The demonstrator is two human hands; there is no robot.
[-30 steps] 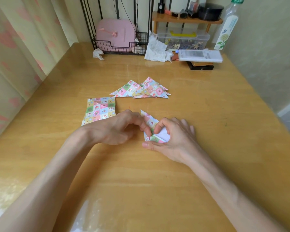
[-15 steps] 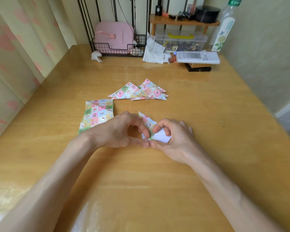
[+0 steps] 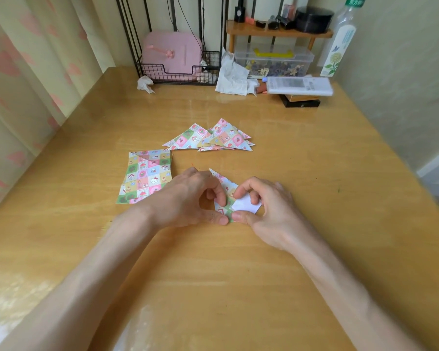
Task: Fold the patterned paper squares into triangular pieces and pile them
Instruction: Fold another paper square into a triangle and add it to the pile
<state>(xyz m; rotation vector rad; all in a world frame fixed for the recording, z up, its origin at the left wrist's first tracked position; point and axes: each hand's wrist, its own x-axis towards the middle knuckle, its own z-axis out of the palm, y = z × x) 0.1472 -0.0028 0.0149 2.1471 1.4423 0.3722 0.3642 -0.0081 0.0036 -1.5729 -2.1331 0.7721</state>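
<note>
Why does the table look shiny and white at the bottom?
Head view: light glares off the glossy table, washing out its near-left corner; the wide lens curves its edges; the paper in the middle looks sharp.

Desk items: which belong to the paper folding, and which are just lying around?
Job: half-folded paper, pinched by left hand and right hand; stack of squares; pile of triangles.
Lying about: crumpled tissue, pink case, clear box, bottle.

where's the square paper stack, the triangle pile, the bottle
square paper stack (image 3: 146, 176): head view, top sheet's middle
triangle pile (image 3: 226, 138): head view, topmost triangle
bottle (image 3: 340, 49): head view, its label
</note>
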